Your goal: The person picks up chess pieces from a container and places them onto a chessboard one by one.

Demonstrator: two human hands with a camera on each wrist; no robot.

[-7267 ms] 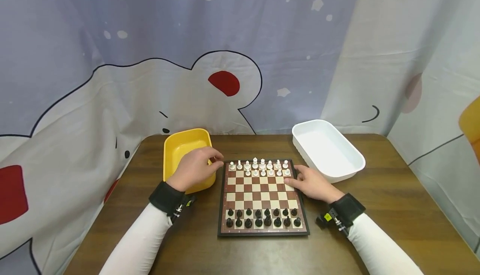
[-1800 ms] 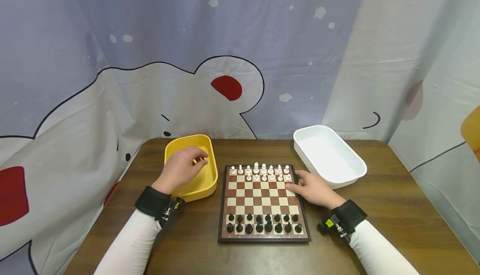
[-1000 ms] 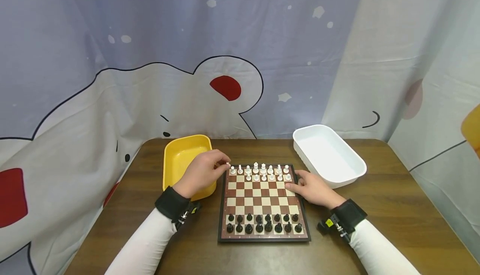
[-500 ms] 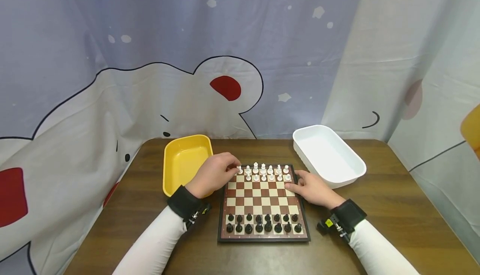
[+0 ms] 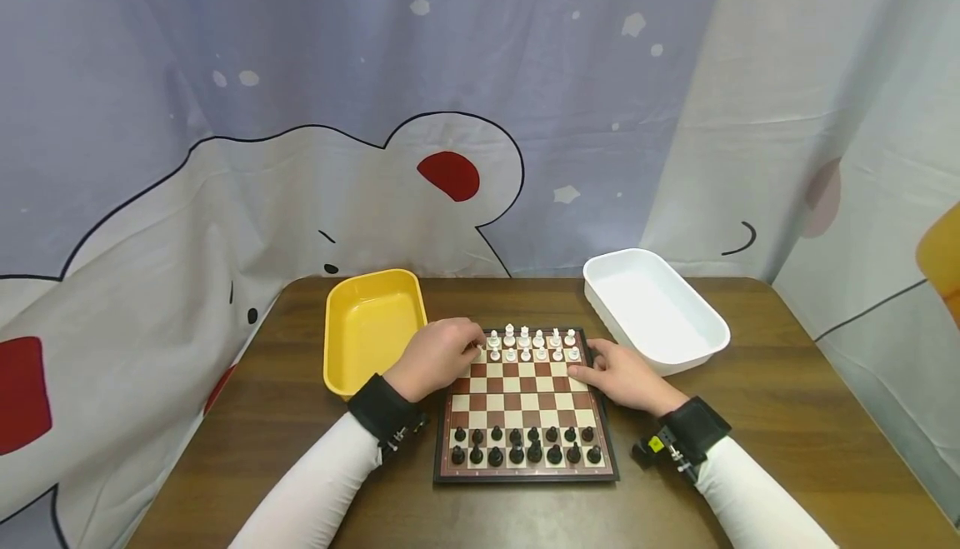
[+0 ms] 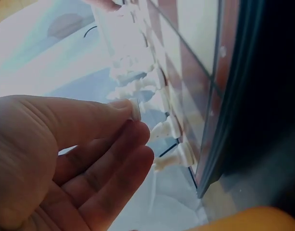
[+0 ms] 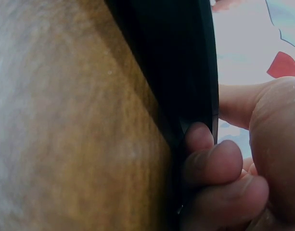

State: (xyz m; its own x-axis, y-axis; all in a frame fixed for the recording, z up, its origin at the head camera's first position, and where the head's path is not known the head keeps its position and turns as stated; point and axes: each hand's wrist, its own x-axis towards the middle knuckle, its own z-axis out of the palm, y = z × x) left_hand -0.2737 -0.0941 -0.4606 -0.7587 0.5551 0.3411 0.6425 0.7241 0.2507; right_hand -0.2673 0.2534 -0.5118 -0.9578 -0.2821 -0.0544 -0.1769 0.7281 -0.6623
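Note:
My left hand is over the far left corner of the chessboard. Its thumb and fingertips pinch a small white chess piece, mostly covered by the fingers, with its round base showing. White pieces stand beside it in the left wrist view. On the board's right edge lies my right hand, thumb on top and the other fingers curled against the dark side, gripping it. Black pieces stand in two rows at the near side; white pieces stand along the far side.
Left of the board is a yellow tray, partly behind my left hand. A white tray stands at the back right, close to my right hand. Both rest on the brown wooden table, with a printed curtain behind it.
My left hand has moved right from over the yellow tray to the board's far left corner, carrying the white piece. The right hand stays on the board's edge.

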